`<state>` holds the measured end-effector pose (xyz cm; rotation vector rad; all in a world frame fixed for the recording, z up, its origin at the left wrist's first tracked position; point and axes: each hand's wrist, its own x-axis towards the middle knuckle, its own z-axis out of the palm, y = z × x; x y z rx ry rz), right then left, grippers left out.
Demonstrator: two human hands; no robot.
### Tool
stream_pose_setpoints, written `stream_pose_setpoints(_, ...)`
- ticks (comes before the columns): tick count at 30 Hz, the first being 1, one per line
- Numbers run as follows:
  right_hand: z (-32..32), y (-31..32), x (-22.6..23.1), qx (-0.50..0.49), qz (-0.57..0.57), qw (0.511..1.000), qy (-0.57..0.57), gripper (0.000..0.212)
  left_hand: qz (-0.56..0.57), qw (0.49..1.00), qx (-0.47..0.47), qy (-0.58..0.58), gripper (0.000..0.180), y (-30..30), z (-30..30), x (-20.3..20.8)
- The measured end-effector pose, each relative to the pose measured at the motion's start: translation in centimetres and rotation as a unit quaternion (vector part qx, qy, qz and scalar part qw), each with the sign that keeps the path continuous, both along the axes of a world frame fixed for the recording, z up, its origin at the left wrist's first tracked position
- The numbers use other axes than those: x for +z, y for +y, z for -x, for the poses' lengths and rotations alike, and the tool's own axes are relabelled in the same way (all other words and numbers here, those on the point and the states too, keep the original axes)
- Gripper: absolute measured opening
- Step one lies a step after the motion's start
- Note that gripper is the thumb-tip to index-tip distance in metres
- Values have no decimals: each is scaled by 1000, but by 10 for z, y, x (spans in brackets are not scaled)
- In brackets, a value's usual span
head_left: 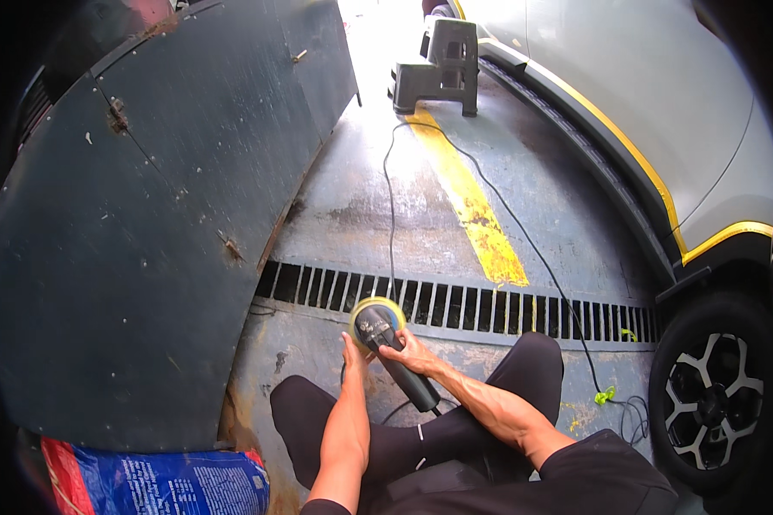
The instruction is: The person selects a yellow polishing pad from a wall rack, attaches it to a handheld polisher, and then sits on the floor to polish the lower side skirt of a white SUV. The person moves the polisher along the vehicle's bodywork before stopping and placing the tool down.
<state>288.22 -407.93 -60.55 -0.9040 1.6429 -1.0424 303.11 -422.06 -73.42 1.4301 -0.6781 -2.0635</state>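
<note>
I sit with my legs bent and hold a black polisher tilted in front of me, its round yellow-rimmed pad at the far end. My right hand is closed around the body just behind the head. At the pad's left edge is my left hand, steadying the tool there, with part of its fingers hidden behind it. From the handle's rear end a dark cord runs out beside my leg.
A slotted floor drain crosses before me. On the right stands a grey car with yellow masking tape and a black wheel. A dark panel fills the left. A step stool, looping cable and blue-red bag surround me.
</note>
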Motion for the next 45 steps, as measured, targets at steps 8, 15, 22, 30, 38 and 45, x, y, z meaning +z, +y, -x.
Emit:
stream_pose_setpoints(8, 0, -8, -19, -22, 29, 999, 21, 96, 24, 1000, 16, 12, 72, -2, 6, 15)
stream_pose_setpoints(15, 3, -9, -12, -42, 14, 998, -43, 107, 80, 996, 37, 33, 69, -2, 17, 23)
stream_pose_setpoints(22, 7, -14, -3, -59, 95, 992, -55, 70, 121, 989, 64, 61, 67, -10, 22, 23)
stream_pose_setpoints(30, 12, -13, 25, -44, 189, 975, -108, 62, 135, 972, 50, 186, 58, -9, 32, 66)
stream_pose_setpoints(38, 41, -1, 89, 86, 247, 916, -305, 80, 233, 952, -55, 192, 50, -47, 21, 116)
stream_pose_setpoints(45, 39, 8, 119, 158, 225, 883, -381, 94, 189, 895, -17, 403, 63, -53, 27, 164)
